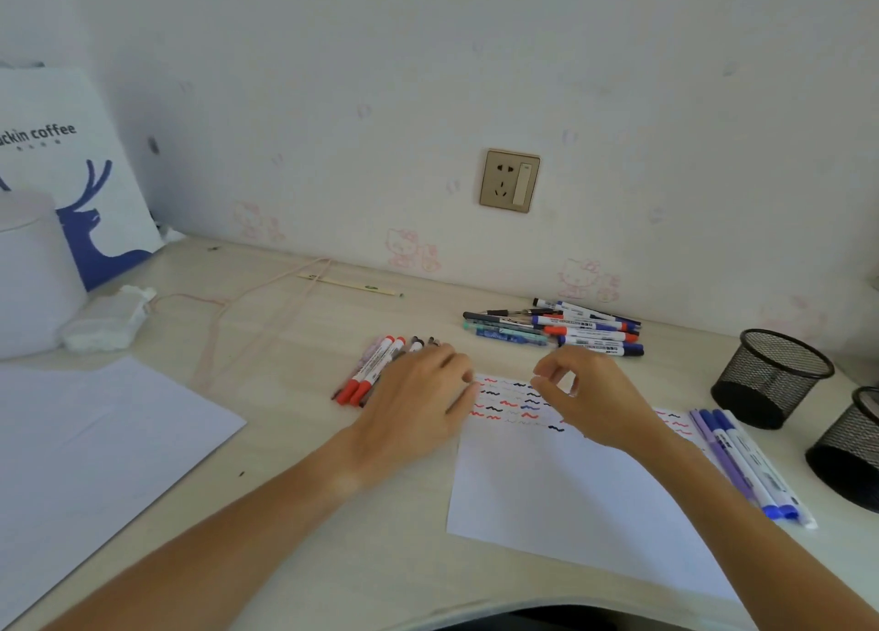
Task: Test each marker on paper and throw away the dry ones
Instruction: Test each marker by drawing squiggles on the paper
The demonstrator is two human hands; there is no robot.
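Two bare arms, no sleeves showing, left hand (pixel 418 402) and right hand (pixel 590 397) both bare, no rings, no watch, no gloves, short plain nails where they show

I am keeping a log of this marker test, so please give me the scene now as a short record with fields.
paper: test sheet, wavy red, blue and black lines along its far edge
left hand: lies flat over the left markers
right hand: over the sheet, fingers curled, holds nothing visible
far pile: mixed pens near the wall
right markers: blue and purple, beside the sheet
cups: two mesh cups, far right
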